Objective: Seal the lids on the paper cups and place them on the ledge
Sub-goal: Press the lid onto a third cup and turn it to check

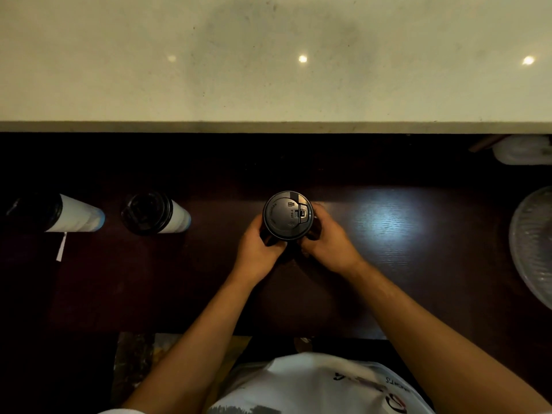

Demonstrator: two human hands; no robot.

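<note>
A paper cup topped by a black lid stands upright on the dark wooden counter, seen from straight above. My left hand grips the cup's left side and my right hand grips its right side, both just below the lid's rim. The cup's body is hidden under the lid and my fingers. Two more white paper cups with black lids, one at the far left and one nearer, stand on the counter to the left. The pale stone ledge runs across the top, bare.
A clear plastic-wrapped round dish sits at the right edge. A whitish plastic container lies under the ledge at the far right. A small white paper strip lies by the left cup. My white shirt fills the bottom.
</note>
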